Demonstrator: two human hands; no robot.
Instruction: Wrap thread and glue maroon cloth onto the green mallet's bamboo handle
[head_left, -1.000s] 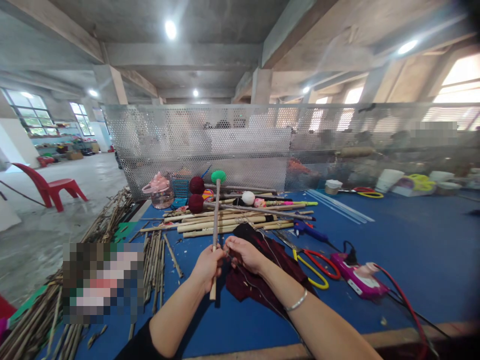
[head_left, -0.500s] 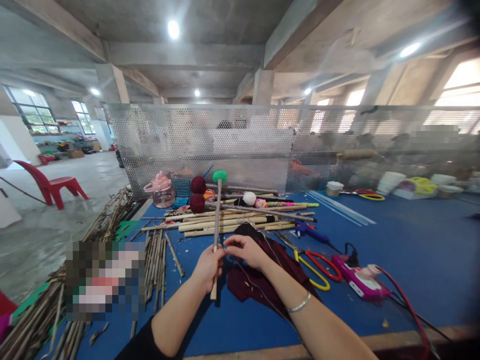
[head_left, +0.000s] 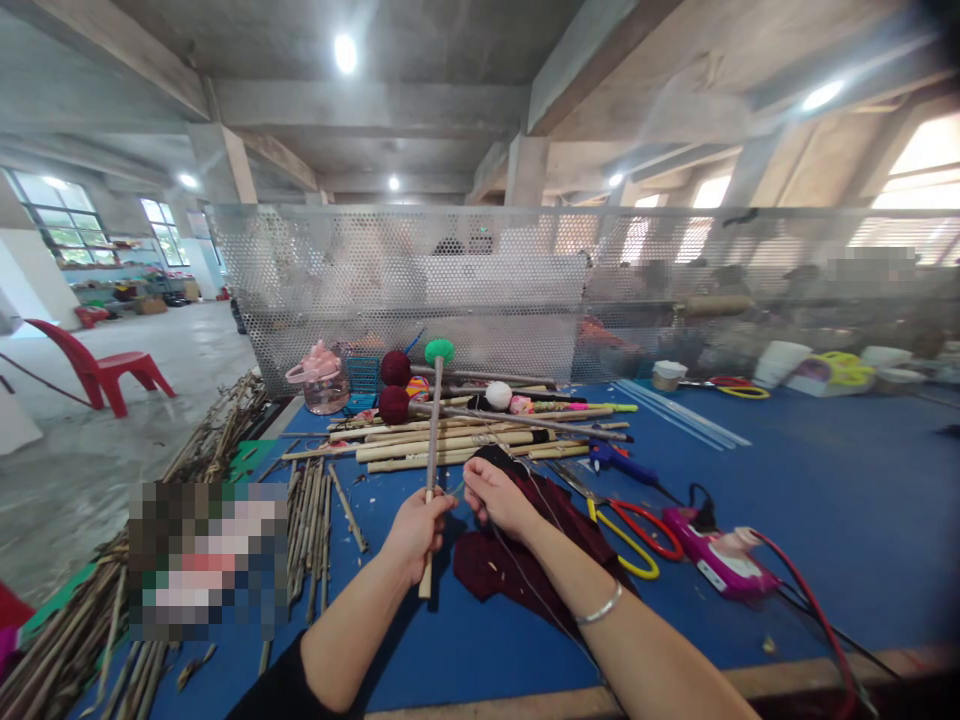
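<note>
My left hand [head_left: 412,535] is closed around the lower part of a mallet [head_left: 433,440], held upright with its round green head [head_left: 439,351] at the top. Grey wrapping covers most of the shaft; the bottom end is bare pale wood. To its right, my right hand [head_left: 496,498] pinches a thin thread [head_left: 459,489] that spans the short gap to my left fingers. A pale thread also trails down beside my right forearm. Under that hand lies dark red cloth [head_left: 480,568]. Behind are mallets with dark red heads [head_left: 394,405] and a pile of pale sticks [head_left: 420,452].
Scissors with red and yellow handles [head_left: 634,560], a blue glue gun [head_left: 619,460] and a purple power strip [head_left: 716,560] lie to the right. Thin branches [head_left: 307,530] cover the left side. A perforated metal screen [head_left: 495,300] stands along the back.
My right hand has moved a little right, away from my left fingers, drawing the thread across the gap. My left hand and the mallet stay almost still.
</note>
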